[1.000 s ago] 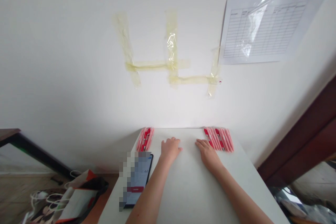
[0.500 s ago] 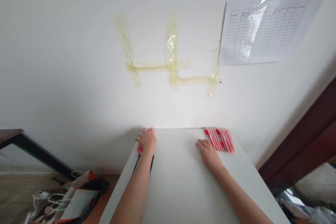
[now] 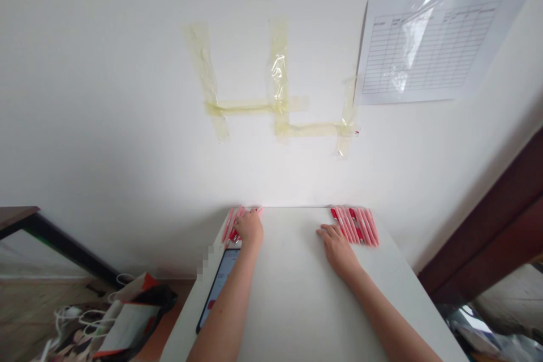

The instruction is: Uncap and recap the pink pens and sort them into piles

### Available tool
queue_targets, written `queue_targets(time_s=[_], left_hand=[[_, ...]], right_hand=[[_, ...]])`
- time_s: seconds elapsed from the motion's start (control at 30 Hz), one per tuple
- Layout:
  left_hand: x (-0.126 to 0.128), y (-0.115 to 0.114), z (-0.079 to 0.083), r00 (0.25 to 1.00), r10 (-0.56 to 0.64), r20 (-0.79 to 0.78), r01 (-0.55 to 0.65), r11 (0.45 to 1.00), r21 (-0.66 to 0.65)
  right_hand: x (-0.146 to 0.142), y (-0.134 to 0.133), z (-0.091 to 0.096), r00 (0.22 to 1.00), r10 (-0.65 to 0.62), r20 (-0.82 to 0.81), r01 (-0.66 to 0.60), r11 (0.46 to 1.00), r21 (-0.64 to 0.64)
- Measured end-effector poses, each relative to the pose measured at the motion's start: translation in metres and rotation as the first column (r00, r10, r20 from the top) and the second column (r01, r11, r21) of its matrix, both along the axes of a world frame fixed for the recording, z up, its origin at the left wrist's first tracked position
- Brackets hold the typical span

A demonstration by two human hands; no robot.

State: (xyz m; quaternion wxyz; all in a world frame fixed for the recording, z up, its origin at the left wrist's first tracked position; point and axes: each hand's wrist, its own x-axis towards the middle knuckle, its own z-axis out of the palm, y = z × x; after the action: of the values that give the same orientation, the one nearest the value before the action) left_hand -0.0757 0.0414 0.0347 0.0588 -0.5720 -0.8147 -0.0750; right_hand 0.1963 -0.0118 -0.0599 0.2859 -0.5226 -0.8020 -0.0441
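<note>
At the far left of the white table top lies a group of pink and red pens [image 3: 229, 226]. My left hand [image 3: 251, 227] is at the right side of this group, its fingers curled down around a pink pen [image 3: 260, 211] whose end sticks out beyond them; the rest of that pen is hidden. My right hand [image 3: 335, 244] lies on the table with its fingers stretched out and holds nothing. Just beside its fingertips, a slanted row of pink and red pens [image 3: 358, 226] lies side by side against the wall.
A phone [image 3: 218, 283] with its screen lit lies at the table's left edge, partly under my left forearm. The white table [image 3: 292, 294] meets a wall with yellowish tape [image 3: 279, 73] and a printed sheet [image 3: 424, 51]. Bags [image 3: 131, 322] stand on the floor at left.
My left hand has moved right, with the pink pen end beside it, uncovering more of the left pens and the phone. The right hand has stayed in place.
</note>
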Motion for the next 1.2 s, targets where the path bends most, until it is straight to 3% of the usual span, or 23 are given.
queue_targets(time_s=[0.47, 0.7, 0.93, 1.2], left_hand=[[0.014, -0.004, -0.013, 0.984, -0.163, -0.068, 0.169, 0.982, 0.084], [0.044, -0.014, -0.011, 0.96, -0.273, -0.067, 0.28, 0.951, 0.133], [0.082, -0.043, -0.03, 0.878, -0.475, 0.066, 0.459, 0.872, 0.172], [0.098, -0.054, -0.049, 0.762, -0.62, 0.187, 0.566, 0.778, 0.274]], right_hand=[[0.0, 0.0, 0.0, 1.0, -0.008, -0.012, 0.008, 1.0, 0.001], [-0.001, 0.0, 0.003, 0.998, -0.001, -0.07, 0.001, 1.0, 0.0], [-0.001, -0.003, 0.013, 0.988, -0.033, -0.148, 0.038, 0.999, 0.033], [-0.002, -0.002, 0.016, 0.992, 0.053, -0.113, -0.044, 0.996, 0.08]])
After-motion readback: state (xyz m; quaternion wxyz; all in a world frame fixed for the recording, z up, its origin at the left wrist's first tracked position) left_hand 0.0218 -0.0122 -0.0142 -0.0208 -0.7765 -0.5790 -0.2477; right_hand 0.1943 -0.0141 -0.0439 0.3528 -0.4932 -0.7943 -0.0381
